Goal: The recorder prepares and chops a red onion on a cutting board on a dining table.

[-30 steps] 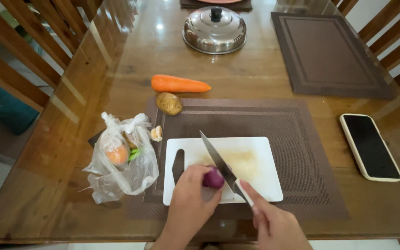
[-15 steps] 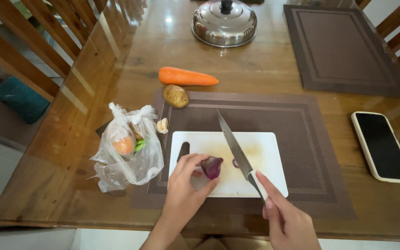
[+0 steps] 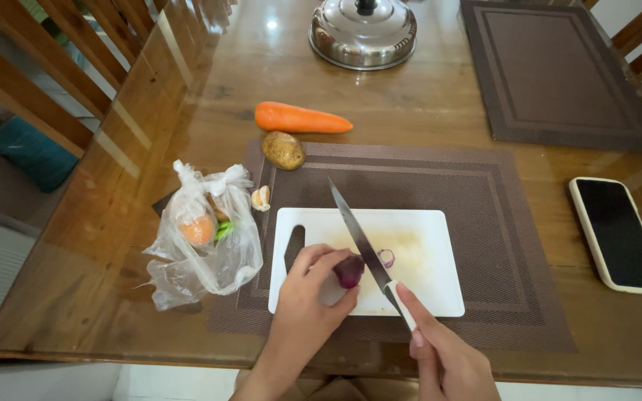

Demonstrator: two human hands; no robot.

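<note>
My left hand (image 3: pixel 303 306) grips a small purple onion (image 3: pixel 349 270) on the white cutting board (image 3: pixel 429 286). In my right hand (image 3: pixel 443 355) is a knife (image 3: pixel 357 239) with a white handle; its blade lies against the onion's right side, tip pointing away from me. A thin cut onion slice (image 3: pixel 386 258) lies on the board just right of the blade.
A clear plastic bag of vegetables (image 3: pixel 200 236) sits left of the board, garlic cloves (image 3: pixel 261 198) beside it. A potato (image 3: pixel 283 150) and a carrot (image 3: pixel 301 119) lie beyond. A phone (image 3: pixel 619 235) rests at right, a steel lid (image 3: pixel 363 32) at the back.
The knife lifted off the onion, leaving a cut slice on the board, then came back down against the onion. My left hand shifted its grip on the onion.
</note>
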